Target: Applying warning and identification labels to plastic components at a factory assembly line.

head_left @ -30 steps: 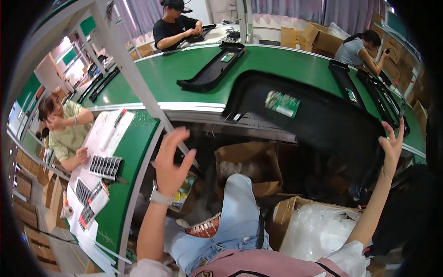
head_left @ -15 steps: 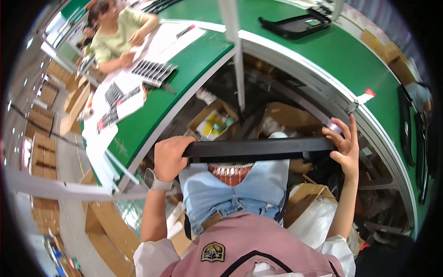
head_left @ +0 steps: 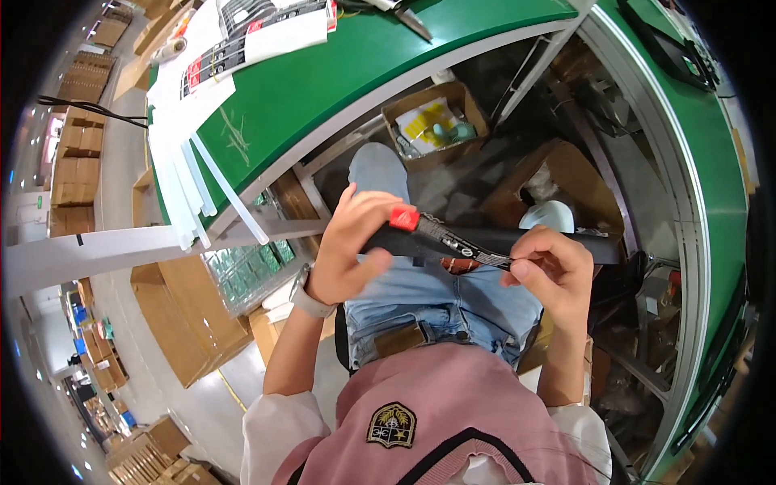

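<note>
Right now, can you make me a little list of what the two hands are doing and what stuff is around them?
left hand: grips the left end of the long black part, thumb beside its red tag
right hand: pinches a thin dark strip lying along the part
black part: held level over the lap, above the blue jeans
wrist: a watch on the left one
bench: green tabletop curving around the seat
underneath: open cardboard box with yellow packets
</note>
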Demonstrator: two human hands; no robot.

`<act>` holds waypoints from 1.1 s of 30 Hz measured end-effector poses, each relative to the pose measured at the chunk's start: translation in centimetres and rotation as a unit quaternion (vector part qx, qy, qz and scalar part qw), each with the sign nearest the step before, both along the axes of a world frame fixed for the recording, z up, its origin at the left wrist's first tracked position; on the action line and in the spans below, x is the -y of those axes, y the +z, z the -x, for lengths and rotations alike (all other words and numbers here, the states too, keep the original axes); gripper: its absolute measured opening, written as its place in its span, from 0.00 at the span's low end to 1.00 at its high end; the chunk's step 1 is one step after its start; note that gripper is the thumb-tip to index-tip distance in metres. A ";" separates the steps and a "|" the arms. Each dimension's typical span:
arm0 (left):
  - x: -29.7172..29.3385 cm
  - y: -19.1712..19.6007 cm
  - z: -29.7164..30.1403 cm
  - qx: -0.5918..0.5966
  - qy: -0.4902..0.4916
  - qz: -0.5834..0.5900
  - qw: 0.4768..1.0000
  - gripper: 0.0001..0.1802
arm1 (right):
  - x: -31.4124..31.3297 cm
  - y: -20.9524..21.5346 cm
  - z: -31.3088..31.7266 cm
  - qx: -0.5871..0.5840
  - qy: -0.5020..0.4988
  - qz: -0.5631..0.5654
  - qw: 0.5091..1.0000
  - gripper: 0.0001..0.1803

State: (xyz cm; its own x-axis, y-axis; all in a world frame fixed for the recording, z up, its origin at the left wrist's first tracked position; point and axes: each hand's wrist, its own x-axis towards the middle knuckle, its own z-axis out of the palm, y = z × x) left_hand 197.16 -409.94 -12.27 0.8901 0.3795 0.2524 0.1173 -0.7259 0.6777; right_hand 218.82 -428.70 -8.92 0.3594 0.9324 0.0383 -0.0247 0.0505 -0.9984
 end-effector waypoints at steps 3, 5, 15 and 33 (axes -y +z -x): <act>-1.1 -0.8 0.4 0.111 0.038 0.268 0.956 0.22 | -1.2 -0.9 0.4 -0.118 0.010 0.060 0.991 0.04; -1.2 -1.0 0.8 0.106 0.030 0.262 0.959 0.17 | -1.7 -1.5 0.3 -0.131 0.013 0.081 0.988 0.04; -0.6 -1.4 0.9 0.086 0.108 0.132 0.982 0.11 | -4.5 -2.3 2.2 0.008 -0.044 0.225 0.973 0.06; 0.2 -1.8 0.9 0.035 0.161 0.094 0.982 0.12 | -5.0 -2.3 2.2 -0.007 -0.022 0.291 0.956 0.03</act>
State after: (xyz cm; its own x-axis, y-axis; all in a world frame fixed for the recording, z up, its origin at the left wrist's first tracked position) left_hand 196.23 -410.11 -14.05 0.6992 0.6845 0.2065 0.2689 -0.5194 0.8111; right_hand 216.63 -423.71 -11.25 0.3950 0.7784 -0.4879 -0.0497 -0.5122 -0.8574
